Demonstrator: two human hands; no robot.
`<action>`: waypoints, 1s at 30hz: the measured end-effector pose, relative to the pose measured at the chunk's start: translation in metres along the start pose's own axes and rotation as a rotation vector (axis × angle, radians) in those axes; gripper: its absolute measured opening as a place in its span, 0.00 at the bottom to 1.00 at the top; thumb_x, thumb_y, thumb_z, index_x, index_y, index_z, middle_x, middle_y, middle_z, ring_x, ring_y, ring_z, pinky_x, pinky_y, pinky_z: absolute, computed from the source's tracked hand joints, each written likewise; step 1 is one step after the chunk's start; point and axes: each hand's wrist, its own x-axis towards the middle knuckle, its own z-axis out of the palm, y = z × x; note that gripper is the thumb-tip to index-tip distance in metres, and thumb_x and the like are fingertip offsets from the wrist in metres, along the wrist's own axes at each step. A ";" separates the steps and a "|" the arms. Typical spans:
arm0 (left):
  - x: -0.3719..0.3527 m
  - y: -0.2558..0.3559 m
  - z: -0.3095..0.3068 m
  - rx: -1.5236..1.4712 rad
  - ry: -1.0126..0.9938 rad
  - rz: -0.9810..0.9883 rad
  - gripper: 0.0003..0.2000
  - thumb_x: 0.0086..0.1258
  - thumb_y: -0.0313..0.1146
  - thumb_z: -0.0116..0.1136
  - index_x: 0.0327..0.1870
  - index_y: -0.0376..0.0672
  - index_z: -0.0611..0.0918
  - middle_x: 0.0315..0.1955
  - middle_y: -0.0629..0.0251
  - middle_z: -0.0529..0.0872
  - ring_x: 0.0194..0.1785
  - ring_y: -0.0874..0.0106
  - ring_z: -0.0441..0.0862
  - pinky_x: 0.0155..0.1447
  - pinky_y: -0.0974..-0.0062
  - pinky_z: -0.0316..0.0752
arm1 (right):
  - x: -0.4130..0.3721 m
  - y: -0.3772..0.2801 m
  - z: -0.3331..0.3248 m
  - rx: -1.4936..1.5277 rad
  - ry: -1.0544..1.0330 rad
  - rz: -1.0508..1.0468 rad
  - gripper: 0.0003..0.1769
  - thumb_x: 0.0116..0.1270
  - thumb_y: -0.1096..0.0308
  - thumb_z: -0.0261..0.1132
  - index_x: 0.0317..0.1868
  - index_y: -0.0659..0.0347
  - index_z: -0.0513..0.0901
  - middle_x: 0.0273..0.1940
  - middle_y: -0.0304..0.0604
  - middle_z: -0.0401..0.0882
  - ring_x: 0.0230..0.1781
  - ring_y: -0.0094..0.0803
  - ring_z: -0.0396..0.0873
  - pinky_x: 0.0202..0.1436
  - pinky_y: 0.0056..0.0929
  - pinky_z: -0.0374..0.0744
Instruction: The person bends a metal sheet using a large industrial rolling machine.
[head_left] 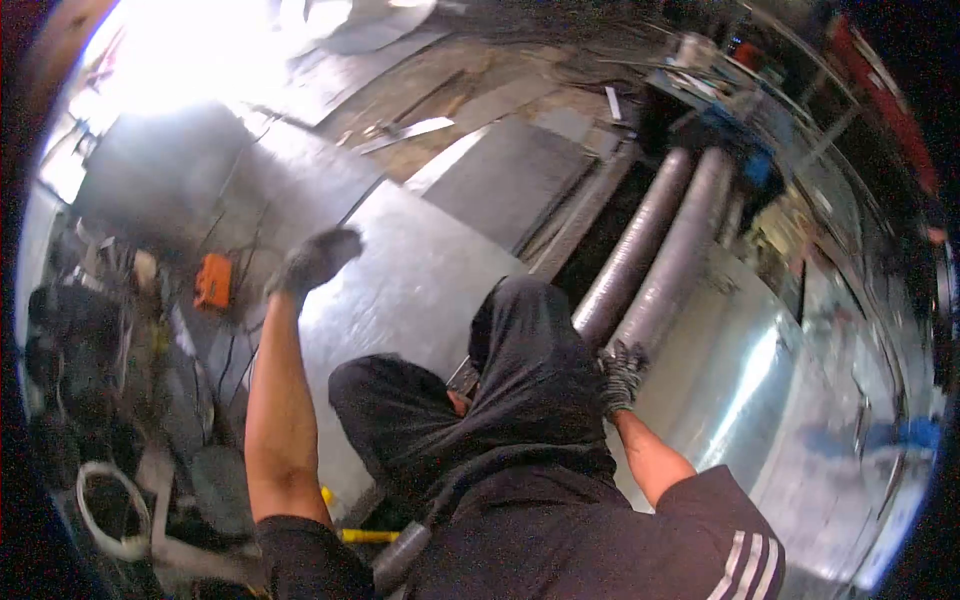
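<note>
My left hand [318, 262], in a dark glove, is held over a large shiny metal sheet [400, 260]. Motion blurs its fingers, and I see nothing clearly held in it. On the other side, my right hand [625, 378], in a grey striped glove, rests at the near end of a long silvery tube [675, 260]. Its fingers point forward and look stretched out. A second similar tube [640, 240] lies alongside. Under and beside my right hand is a curved metal sheet [715, 370] with a bright reflection.
An orange tool or case [213, 282] sits left of my left hand. Dark sheet metal [510, 180] and scraps lie ahead. A yellow-handled tool [370, 536] is near my lap. A white ring [85, 500] lies at lower left. Clutter lines the right side.
</note>
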 end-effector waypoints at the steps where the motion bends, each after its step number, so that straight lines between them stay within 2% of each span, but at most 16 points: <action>1: -0.005 -0.034 0.009 -0.033 -0.003 -0.008 0.20 0.74 0.47 0.63 0.58 0.42 0.85 0.54 0.57 0.89 0.56 0.67 0.86 0.62 0.67 0.79 | -0.001 -0.009 -0.010 0.371 0.084 -0.157 0.20 0.67 0.51 0.65 0.59 0.39 0.83 0.75 0.44 0.66 0.79 0.57 0.52 0.81 0.58 0.47; 2: -0.015 -0.031 0.022 -0.047 -0.004 -0.192 0.20 0.73 0.46 0.63 0.58 0.42 0.85 0.53 0.57 0.89 0.53 0.69 0.86 0.59 0.69 0.80 | 0.001 -0.014 -0.017 0.734 0.184 -0.332 0.21 0.64 0.51 0.66 0.58 0.39 0.83 0.74 0.47 0.66 0.79 0.58 0.52 0.81 0.63 0.45; 3: -0.021 -0.058 0.037 0.000 0.037 -0.193 0.19 0.74 0.44 0.63 0.58 0.41 0.85 0.49 0.59 0.90 0.49 0.72 0.86 0.56 0.70 0.80 | 0.003 -0.010 -0.006 0.714 0.224 -0.301 0.21 0.64 0.51 0.66 0.58 0.39 0.83 0.74 0.47 0.66 0.79 0.58 0.52 0.81 0.63 0.45; 5: -0.039 -0.095 0.061 -0.287 0.001 -0.248 0.18 0.74 0.42 0.62 0.56 0.38 0.85 0.46 0.60 0.91 0.46 0.69 0.86 0.54 0.71 0.80 | 0.005 0.011 0.036 0.057 0.105 -0.083 0.21 0.63 0.50 0.66 0.55 0.42 0.85 0.73 0.49 0.68 0.79 0.60 0.52 0.81 0.64 0.43; 6: -0.046 -0.104 0.074 -0.121 0.008 -0.258 0.16 0.74 0.40 0.61 0.55 0.38 0.86 0.45 0.60 0.91 0.46 0.69 0.86 0.55 0.71 0.79 | 0.004 0.006 0.019 0.042 0.127 -0.044 0.21 0.63 0.50 0.66 0.55 0.42 0.85 0.73 0.49 0.68 0.79 0.60 0.52 0.81 0.64 0.43; 7: -0.051 -0.092 0.079 -0.026 -0.045 -0.356 0.13 0.73 0.35 0.58 0.51 0.39 0.86 0.46 0.58 0.90 0.48 0.65 0.86 0.57 0.68 0.79 | 0.002 -0.005 -0.007 0.220 0.184 -0.185 0.20 0.62 0.50 0.66 0.54 0.43 0.86 0.72 0.49 0.69 0.79 0.60 0.52 0.81 0.65 0.43; 8: -0.051 -0.131 0.088 0.155 -0.091 -0.238 0.11 0.69 0.32 0.57 0.48 0.40 0.87 0.47 0.56 0.90 0.52 0.59 0.86 0.60 0.64 0.78 | 0.003 -0.018 -0.026 0.396 0.240 -0.337 0.20 0.62 0.50 0.66 0.52 0.44 0.87 0.71 0.49 0.70 0.79 0.61 0.52 0.80 0.65 0.43; 9: -0.056 -0.164 0.097 0.050 -0.071 -0.201 0.11 0.66 0.32 0.57 0.45 0.40 0.87 0.48 0.54 0.89 0.54 0.54 0.85 0.61 0.60 0.78 | 0.003 -0.025 -0.030 -0.037 0.028 -0.154 0.19 0.60 0.50 0.67 0.50 0.44 0.88 0.70 0.48 0.72 0.79 0.60 0.52 0.80 0.65 0.43; 10: -0.062 -0.187 0.103 0.138 -0.105 -0.126 0.13 0.68 0.36 0.58 0.47 0.41 0.87 0.50 0.54 0.89 0.56 0.54 0.85 0.62 0.61 0.78 | 0.004 -0.017 -0.014 -0.048 0.048 -0.138 0.19 0.60 0.50 0.67 0.50 0.44 0.88 0.70 0.48 0.72 0.79 0.60 0.52 0.80 0.65 0.43; 11: -0.068 -0.139 0.106 0.091 -0.039 -0.409 0.16 0.70 0.41 0.60 0.50 0.42 0.88 0.52 0.53 0.88 0.57 0.54 0.84 0.63 0.61 0.78 | 0.004 -0.003 0.022 -0.054 0.093 -0.112 0.20 0.60 0.50 0.67 0.51 0.44 0.87 0.71 0.48 0.72 0.79 0.60 0.52 0.80 0.65 0.43; 12: -0.070 -0.171 0.114 0.130 -0.041 -0.358 0.19 0.69 0.45 0.61 0.53 0.41 0.87 0.54 0.52 0.87 0.60 0.54 0.83 0.65 0.60 0.76 | 0.009 0.004 0.037 -0.058 0.136 -0.093 0.20 0.60 0.50 0.68 0.51 0.44 0.87 0.71 0.48 0.72 0.79 0.60 0.52 0.80 0.65 0.43; 14: -0.078 -0.139 0.121 0.330 -0.055 -0.365 0.21 0.69 0.46 0.61 0.54 0.41 0.86 0.55 0.51 0.87 0.62 0.55 0.82 0.67 0.59 0.74 | 0.002 -0.016 -0.011 -0.014 0.092 -0.111 0.21 0.61 0.49 0.67 0.52 0.44 0.87 0.72 0.49 0.71 0.80 0.60 0.52 0.81 0.65 0.43; 18: -0.082 -0.156 0.138 0.095 -0.181 -0.492 0.22 0.70 0.47 0.60 0.56 0.41 0.85 0.57 0.50 0.86 0.62 0.53 0.82 0.67 0.60 0.74 | 0.004 -0.015 -0.005 -0.020 0.047 -0.148 0.21 0.62 0.49 0.67 0.54 0.44 0.87 0.73 0.49 0.68 0.80 0.60 0.50 0.81 0.65 0.42; 20: -0.088 -0.150 0.138 0.035 -0.036 -0.445 0.22 0.70 0.45 0.60 0.58 0.40 0.85 0.55 0.52 0.87 0.58 0.56 0.84 0.63 0.61 0.77 | 0.001 -0.013 -0.003 -0.052 0.084 -0.141 0.21 0.63 0.48 0.66 0.54 0.44 0.87 0.73 0.49 0.68 0.80 0.60 0.50 0.81 0.64 0.42; 25: -0.091 -0.148 0.141 -0.143 -0.016 -0.516 0.22 0.72 0.44 0.61 0.60 0.39 0.83 0.48 0.57 0.90 0.44 0.66 0.87 0.51 0.65 0.81 | 0.003 -0.023 -0.031 -0.042 -0.084 -0.150 0.21 0.66 0.49 0.64 0.55 0.45 0.87 0.75 0.49 0.67 0.81 0.61 0.48 0.82 0.63 0.40; 30: -0.095 -0.114 0.136 -0.218 -0.011 -0.556 0.23 0.72 0.46 0.61 0.60 0.39 0.83 0.46 0.57 0.90 0.41 0.67 0.86 0.48 0.63 0.80 | 0.004 -0.035 -0.048 -0.039 -0.085 -0.137 0.19 0.65 0.50 0.64 0.53 0.46 0.87 0.74 0.49 0.67 0.80 0.61 0.49 0.81 0.64 0.41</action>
